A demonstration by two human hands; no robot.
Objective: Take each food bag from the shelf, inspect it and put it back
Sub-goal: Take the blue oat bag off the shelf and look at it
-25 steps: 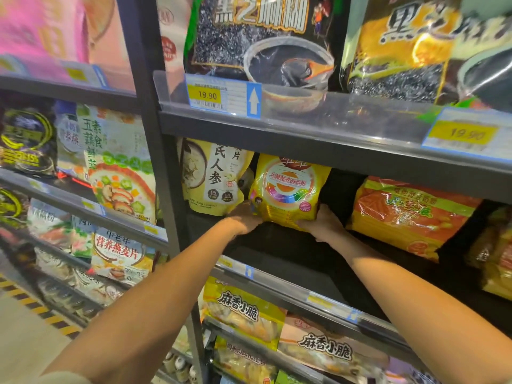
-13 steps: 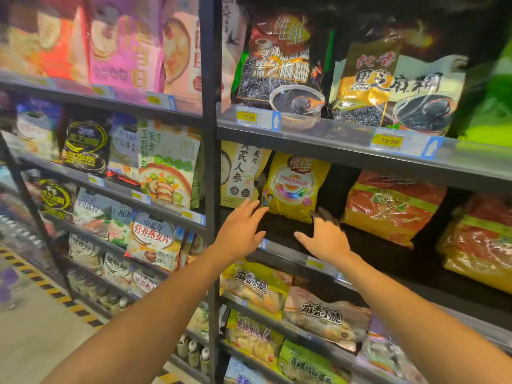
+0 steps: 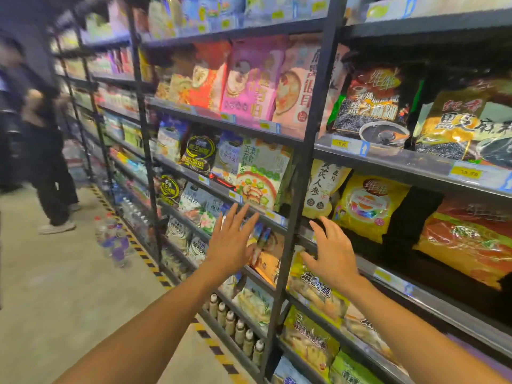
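Observation:
A yellow food bag (image 3: 368, 203) with a rainbow circle stands upright on the dark shelf (image 3: 388, 275), right of the black upright post. My left hand (image 3: 231, 242) hovers with straight spread fingers in front of the shelf bay left of the post, holding nothing. My right hand (image 3: 332, 250) is also spread and free, just below and left of the yellow bag, apart from it. A cream bag with black characters (image 3: 321, 187) stands left of the yellow one, an orange-red bag (image 3: 468, 239) to its right.
Black sesame bags (image 3: 371, 103) fill the shelf above, pink and red bags (image 3: 249, 79) the bay to the left. Snack bags (image 3: 315, 289) and small bottles (image 3: 238, 325) sit lower down. A black post (image 3: 302, 173) divides the bays. A person (image 3: 47, 151) stands in the aisle at left.
Both hands let go of the yellow bag, which now stands on the shelf, and drew back with fingers spread. The view pulled away and turned left along the aisle.

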